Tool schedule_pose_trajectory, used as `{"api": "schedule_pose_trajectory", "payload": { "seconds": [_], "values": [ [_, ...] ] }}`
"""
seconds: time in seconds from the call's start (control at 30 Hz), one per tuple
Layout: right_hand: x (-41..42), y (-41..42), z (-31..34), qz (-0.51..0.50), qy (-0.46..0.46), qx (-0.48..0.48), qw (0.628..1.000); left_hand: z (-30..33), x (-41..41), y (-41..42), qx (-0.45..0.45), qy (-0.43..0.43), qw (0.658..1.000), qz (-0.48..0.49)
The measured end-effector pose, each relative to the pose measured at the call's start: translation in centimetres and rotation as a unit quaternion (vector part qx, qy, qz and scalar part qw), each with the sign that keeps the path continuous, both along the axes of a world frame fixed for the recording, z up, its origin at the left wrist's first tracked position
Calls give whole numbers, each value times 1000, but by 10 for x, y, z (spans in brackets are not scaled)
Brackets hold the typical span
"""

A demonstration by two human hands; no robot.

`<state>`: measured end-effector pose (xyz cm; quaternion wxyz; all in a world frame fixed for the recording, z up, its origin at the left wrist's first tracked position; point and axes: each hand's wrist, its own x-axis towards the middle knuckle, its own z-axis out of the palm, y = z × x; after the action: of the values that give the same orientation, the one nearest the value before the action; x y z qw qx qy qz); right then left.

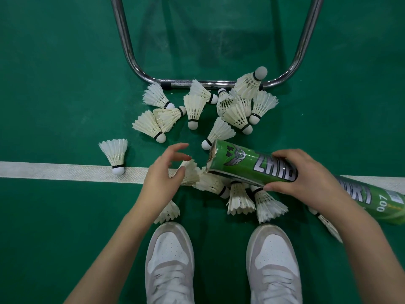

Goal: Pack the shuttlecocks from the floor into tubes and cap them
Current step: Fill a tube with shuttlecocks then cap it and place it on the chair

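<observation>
Several white feather shuttlecocks (238,116) lie scattered on the green floor, with one apart at the left (115,155). My right hand (300,178) grips a green cardboard tube (245,163) around its middle, its open, frayed mouth pointing left. My left hand (163,174) hovers with loosely spread fingers just left of that mouth, over a shuttlecock (190,173) lying on the white line. It holds nothing. More shuttlecocks (241,198) lie under the tube.
A chrome tube frame (197,84) curves across the floor behind the pile. A white court line (54,171) runs left to right. My two white shoes (169,260) stand at the bottom.
</observation>
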<state>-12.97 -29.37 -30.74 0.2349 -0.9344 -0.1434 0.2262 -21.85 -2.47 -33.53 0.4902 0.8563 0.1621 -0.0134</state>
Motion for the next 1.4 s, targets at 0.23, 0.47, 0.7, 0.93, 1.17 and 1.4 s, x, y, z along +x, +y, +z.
{"api": "schedule_pose_trajectory", "payload": {
  "seconds": [0.23, 0.47, 0.7, 0.93, 1.17, 1.4],
  "values": [
    [-2, -3, -4, -4, 2, 1, 1000, -13, 9, -1, 134, 6, 985, -107],
    [-2, -3, -5, -4, 3, 2, 1000, -23, 15, 15, 228, -28, 964, -130],
    [-3, -3, -7, -5, -3, 10, 1000, -8, 22, 24, 180, -2, 981, -77],
    [-4, -1, -8, -4, -1, 10, 1000, 16, 23, 22, 10, -23, 996, 85],
    [-7, 4, -7, 0, 5, 13, 1000, 35, 22, 18, -210, -51, 951, 222],
    [-9, 9, -7, 15, -4, 9, 1000, 35, 17, -9, -293, -20, 935, 198]
  ]
}}
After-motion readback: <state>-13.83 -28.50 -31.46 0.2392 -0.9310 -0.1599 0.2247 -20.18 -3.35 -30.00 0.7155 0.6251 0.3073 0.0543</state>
